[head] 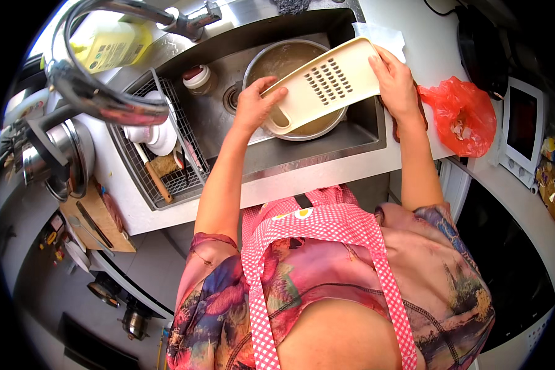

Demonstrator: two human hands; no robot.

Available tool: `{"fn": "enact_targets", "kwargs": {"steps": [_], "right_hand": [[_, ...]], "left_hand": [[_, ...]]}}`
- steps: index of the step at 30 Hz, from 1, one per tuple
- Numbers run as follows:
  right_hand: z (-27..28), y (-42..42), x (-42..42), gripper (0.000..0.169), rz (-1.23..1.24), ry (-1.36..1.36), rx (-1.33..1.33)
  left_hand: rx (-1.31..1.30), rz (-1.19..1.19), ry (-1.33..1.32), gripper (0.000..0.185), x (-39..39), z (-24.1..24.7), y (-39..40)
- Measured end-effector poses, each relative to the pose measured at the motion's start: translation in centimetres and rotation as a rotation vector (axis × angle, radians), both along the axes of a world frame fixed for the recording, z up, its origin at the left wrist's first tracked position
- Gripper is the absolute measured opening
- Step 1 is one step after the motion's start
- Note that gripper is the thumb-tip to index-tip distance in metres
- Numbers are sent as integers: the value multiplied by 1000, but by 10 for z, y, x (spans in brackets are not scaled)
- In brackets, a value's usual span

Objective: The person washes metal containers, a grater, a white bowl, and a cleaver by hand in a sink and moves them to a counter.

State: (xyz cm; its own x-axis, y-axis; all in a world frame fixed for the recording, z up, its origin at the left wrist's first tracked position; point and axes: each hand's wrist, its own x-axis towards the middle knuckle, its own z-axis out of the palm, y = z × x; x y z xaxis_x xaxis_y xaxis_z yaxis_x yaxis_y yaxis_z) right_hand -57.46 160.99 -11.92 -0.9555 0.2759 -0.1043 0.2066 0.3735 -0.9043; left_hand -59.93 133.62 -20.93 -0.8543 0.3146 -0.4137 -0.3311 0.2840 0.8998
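A cream-coloured grater (300,101) with rows of raised slots is held level above the sink. My left hand (257,102) grips its handle end, near the oblong opening, with the thumb on top. Its far right end is in my right hand (396,83), thumb over the edge. Beneath it, a round metal basin (292,52) of cloudy, brownish water stands in the stainless steel sink (254,162). The grater hides the middle of the basin.
In the sink's left part hangs a wire dish rack (185,143) with white dishes and a wooden-handled tool (159,181). A small jar (199,79) stands beside the drain. The faucet (115,108) arches over the left side. A red plastic bag (467,115) lies on the right counter.
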Motion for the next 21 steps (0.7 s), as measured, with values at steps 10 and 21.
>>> {"fn": "enact_targets", "kwargs": {"steps": [10, 21], "right_hand": [[-7, -76, -5, 10, 159, 543, 653], [-2, -147, 13, 14, 247, 582, 517]], "left_hand": [[69, 127, -108, 19, 51, 65, -68], [90, 459, 8, 20, 91, 109, -79]]}}
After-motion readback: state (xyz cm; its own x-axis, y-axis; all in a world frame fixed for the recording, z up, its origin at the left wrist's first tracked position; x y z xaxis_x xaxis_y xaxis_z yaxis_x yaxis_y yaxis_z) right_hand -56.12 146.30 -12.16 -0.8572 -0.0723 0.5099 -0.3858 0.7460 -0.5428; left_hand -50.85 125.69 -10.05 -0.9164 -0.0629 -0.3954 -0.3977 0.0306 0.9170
